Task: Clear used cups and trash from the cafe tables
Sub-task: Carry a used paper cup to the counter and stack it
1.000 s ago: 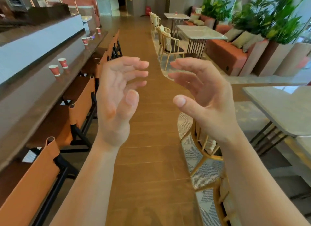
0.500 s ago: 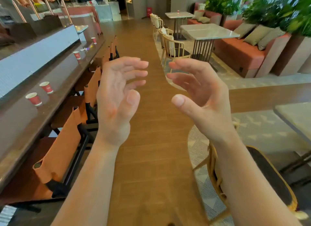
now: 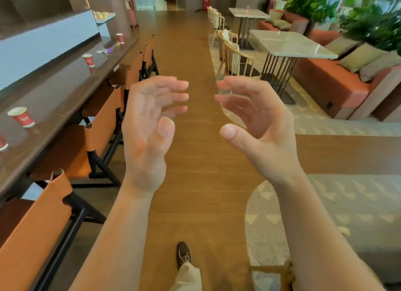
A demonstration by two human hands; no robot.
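My left hand (image 3: 149,126) and my right hand (image 3: 258,121) are raised in front of me over the wooden aisle, palms facing each other, fingers loosely bent, holding nothing. Red paper cups stand on the dark bar counter (image 3: 54,108) to my left: one near cup (image 3: 21,116), another cut off at the frame's left edge (image 3: 2,143), one farther along (image 3: 89,60) and one at the far end (image 3: 120,38). Small bits of trash (image 3: 106,50) lie between the two far cups. A small red cup (image 3: 247,8) stands on a distant marble table (image 3: 249,14).
Orange-backed bar chairs (image 3: 102,126) line the counter on the left. A marble table (image 3: 288,43) with wooden chairs (image 3: 236,58), an orange sofa (image 3: 338,82) and plants stand on the right. A patterned rug (image 3: 269,223) lies low right. My shoe (image 3: 183,255) is on the wooden floor.
I have walked forward along the aisle: the counter cups and chairs have slid nearer and to the left. Both hands keep the same raised pose.
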